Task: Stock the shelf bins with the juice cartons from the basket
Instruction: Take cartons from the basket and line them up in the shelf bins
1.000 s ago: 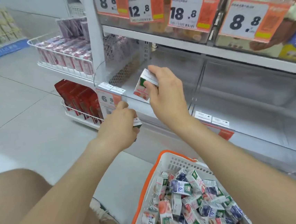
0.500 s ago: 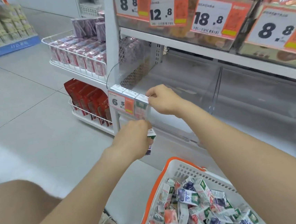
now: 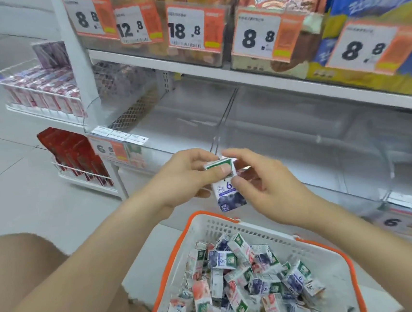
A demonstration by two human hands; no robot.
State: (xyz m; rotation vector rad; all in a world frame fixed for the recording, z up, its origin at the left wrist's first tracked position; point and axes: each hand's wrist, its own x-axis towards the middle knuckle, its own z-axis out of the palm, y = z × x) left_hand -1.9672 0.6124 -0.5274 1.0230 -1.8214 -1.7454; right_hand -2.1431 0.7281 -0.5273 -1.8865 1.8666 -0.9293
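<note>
Together, left hand [image 3: 187,177], right hand [image 3: 266,187] facing inward — each grip pinching juice carton [image 3: 227,191]

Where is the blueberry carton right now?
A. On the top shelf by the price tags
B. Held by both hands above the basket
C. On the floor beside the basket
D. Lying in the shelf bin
B: the left hand and the right hand both pinch the blueberry carton in the air, above the basket and in front of the shelf bin.
</note>
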